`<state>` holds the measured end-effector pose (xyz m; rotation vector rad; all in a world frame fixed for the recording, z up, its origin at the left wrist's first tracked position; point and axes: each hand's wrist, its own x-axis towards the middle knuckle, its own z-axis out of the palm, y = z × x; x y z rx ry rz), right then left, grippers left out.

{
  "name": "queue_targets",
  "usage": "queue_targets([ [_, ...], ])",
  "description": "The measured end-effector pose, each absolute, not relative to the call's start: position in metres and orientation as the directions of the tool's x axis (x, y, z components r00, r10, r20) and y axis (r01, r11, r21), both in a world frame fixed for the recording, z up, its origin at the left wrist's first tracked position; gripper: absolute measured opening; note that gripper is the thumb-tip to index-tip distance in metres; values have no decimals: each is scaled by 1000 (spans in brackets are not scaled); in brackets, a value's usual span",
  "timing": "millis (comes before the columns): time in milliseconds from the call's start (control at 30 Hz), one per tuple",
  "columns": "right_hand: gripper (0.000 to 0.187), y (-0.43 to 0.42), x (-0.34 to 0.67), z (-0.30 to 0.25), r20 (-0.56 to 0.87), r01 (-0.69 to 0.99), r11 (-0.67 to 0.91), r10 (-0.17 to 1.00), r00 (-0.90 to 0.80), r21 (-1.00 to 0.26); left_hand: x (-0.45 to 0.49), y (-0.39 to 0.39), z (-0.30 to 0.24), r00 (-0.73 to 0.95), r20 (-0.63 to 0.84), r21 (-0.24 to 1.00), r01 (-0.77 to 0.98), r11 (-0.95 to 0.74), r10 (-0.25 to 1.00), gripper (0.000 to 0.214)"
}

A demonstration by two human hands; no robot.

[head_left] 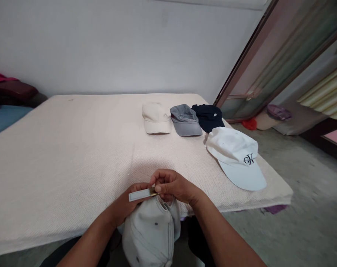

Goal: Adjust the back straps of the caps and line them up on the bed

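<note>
A pale grey baseball cap (150,230) hangs at the near edge of the bed, its back opening turned up toward me. The cap's strap (139,195) sticks out to the left, with a brass-coloured buckle at its inner end. My right hand (171,185) pinches the strap at the buckle between thumb and fingers. Behind the strap, my left hand (129,202) grips the cap's edge; some of its fingers are hidden by the strap and the cap.
A beige cap (156,118), a grey cap (185,120) and a navy cap (208,118) lie in a row toward the back. Nearer on the right is a white cap (235,157) with black letters. All rest on a cream-covered bed (73,159) against a wall.
</note>
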<state>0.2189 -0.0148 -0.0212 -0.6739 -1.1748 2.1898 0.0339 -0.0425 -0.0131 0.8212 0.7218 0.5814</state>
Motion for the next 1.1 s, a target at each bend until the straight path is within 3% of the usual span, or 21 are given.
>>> queue_targets([
  [467,24,-12,221,-23,-242,-125,-454,666,-705,-882,38,-43,-18,570,-391,790,-195,581,723,22],
  [700,26,-12,219,-22,-247,-120,-461,655,-714,-879,33,-45,-23,356,-455,805,-227,548,816,20],
  [800,24,-12,217,-22,-275,-74,-466,635,-721,-882,33,-43,-18,474,-445,763,-244,598,760,29],
  [900,21,-13,216,-23,-287,-44,-453,634,-718,-891,32,-41,-16,629,-426,743,-167,649,650,25],
  [1100,20,-14,218,-27,-246,-91,-440,648,-721,-894,29,-41,-22,644,-431,728,-165,665,632,26],
])
